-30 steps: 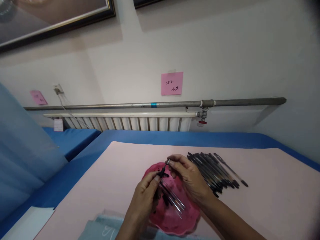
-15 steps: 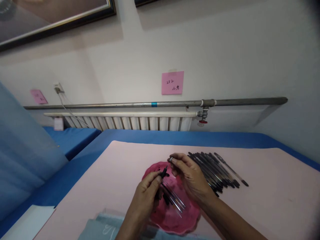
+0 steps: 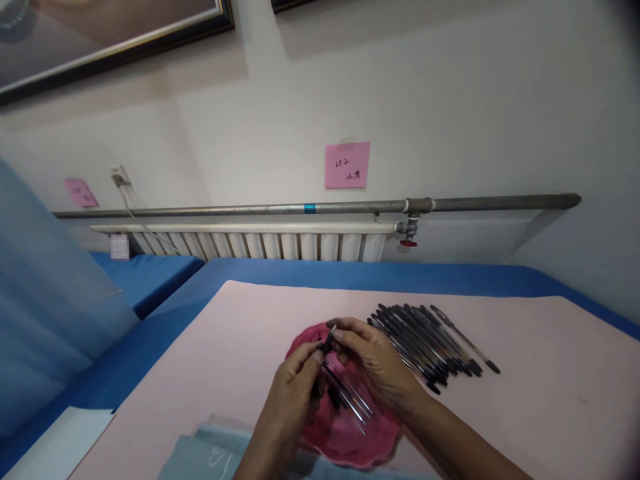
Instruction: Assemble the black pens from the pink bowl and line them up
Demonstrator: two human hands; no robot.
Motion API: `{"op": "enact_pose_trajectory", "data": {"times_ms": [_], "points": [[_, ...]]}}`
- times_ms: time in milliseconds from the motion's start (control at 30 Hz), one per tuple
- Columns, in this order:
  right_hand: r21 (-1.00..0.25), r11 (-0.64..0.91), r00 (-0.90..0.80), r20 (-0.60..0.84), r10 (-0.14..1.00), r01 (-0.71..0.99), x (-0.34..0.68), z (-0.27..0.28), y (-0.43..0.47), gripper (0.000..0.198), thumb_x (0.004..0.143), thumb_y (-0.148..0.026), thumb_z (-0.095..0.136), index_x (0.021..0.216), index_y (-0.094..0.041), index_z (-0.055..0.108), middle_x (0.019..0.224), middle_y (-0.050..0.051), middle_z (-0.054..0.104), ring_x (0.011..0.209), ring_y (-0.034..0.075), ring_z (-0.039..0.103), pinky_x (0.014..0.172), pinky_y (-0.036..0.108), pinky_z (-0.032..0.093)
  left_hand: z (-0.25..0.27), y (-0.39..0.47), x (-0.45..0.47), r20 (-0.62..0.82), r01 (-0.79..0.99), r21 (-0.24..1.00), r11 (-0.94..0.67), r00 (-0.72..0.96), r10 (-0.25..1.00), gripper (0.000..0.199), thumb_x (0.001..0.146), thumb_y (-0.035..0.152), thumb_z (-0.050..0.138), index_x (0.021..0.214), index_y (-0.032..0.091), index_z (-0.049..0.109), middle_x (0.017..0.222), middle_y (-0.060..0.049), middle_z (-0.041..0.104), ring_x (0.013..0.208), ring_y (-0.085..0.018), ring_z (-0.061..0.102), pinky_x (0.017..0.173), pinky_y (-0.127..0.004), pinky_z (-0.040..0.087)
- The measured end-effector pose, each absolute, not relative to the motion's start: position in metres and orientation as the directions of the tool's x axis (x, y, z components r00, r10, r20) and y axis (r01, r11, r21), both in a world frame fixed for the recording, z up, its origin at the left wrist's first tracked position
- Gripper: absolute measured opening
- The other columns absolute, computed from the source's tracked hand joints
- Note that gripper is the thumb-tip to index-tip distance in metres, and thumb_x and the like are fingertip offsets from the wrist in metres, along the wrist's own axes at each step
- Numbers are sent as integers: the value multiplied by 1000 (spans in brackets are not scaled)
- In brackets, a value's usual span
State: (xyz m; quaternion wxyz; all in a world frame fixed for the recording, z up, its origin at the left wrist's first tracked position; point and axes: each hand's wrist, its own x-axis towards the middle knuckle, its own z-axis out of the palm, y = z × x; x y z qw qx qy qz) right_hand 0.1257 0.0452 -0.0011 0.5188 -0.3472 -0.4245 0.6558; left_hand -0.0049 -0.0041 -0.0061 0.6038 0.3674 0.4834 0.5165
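Observation:
Over a pink scalloped bowl (image 3: 345, 448), my left hand (image 3: 293, 383) is closed round a black pen part (image 3: 327, 343), its end pointing up and away. Meeting that end, my right hand (image 3: 373, 357) pinches a small silvery pen tip (image 3: 333, 329) between thumb and finger. Several clear, thin pen tubes (image 3: 353, 400) extend from beneath my left hand across the bowl. Whether that hand grips them too, I cannot tell. Small black parts (image 3: 334, 399) lie in the bowl, partly hidden by my hands.
Right of the bowl, several black-capped pens (image 3: 425, 340) lie in a slanted row on the pink sheet (image 3: 235, 347). Blue-green cloth (image 3: 200, 457) sits at the front edge, partly under the bowl. A radiator (image 3: 290, 245) and pipe (image 3: 240, 211) run along the wall.
My right hand has moved down and left, bringing the silvery tip from apart to the end of the black pen part. My left hand has stayed nearly still.

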Motion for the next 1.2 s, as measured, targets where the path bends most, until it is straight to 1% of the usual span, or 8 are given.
{"op": "enact_pose_trajectory", "data": {"times_ms": [133,267,367,500,700,867,1000,1200], "points": [[-897,-146,-234,-50,971,-417,125,-3,46,21,61,-30,77,69,-14,65,58,-4,55,51,7,43,51,21,34,-8,-4,-4,-202,-252,948,194,-7,979,38,71,47,65,97,19,67,49,5,42,40,-6,29,38,-20,19],[-889,-160,-215,-72,974,-428,122,-3,43,22,63,-29,76,63,-15,60,55,-5,52,48,6,41,49,21,33,-11,-2,-2,-163,-277,949,151,-21,986,34,70,45,67,92,19,69,50,3,48,42,-9,37,41,-21,28],[-875,-182,-212,-94,973,-448,121,-1,40,22,62,-30,77,66,-16,60,57,-5,54,49,7,42,50,21,35,-12,-2,-2,-164,-305,941,147,-31,986,35,68,46,68,91,20,70,48,2,50,44,-11,43,44,-23,33],[-839,-235,-272,-108,956,-492,120,-1,40,25,61,-31,77,78,-16,67,71,0,62,59,10,50,57,24,40,-10,-3,-2,-201,-298,937,184,-26,979,40,67,47,69,95,20,71,46,3,50,43,-11,43,43,-23,33],[-916,-81,-182,-8,983,-394,121,-7,41,23,64,-32,76,60,-17,60,57,-5,51,54,8,42,56,23,36,-13,-1,1,-38,-217,976,14,-105,994,29,68,41,68,87,20,73,62,-4,63,62,-18,56,53,-26,43],[-899,-106,-237,-2,971,-424,120,-8,41,21,67,-34,73,79,-18,68,72,-1,60,63,12,48,62,25,39,-15,0,0,-110,-254,963,91,-65,992,33,72,42,65,96,20,71,65,-4,64,61,-17,56,54,-26,43],[-911,-75,-171,-6,985,-405,120,-5,41,16,64,-29,75,66,-17,64,62,-4,55,57,9,44,59,24,36,-15,-1,0,-111,-265,960,91,-64,992,32,71,41,67,95,20,71,71,-5,66,60,-16,55,53,-25,42],[-891,-118,-184,-39,982,-438,122,-5,43,23,61,-30,76,79,-16,69,71,0,60,60,10,47,59,25,39,-17,-1,-1,-94,-231,970,77,-63,994,35,73,44,63,98,20,71,66,-5,65,63,-18,58,57,-28,45]]}}
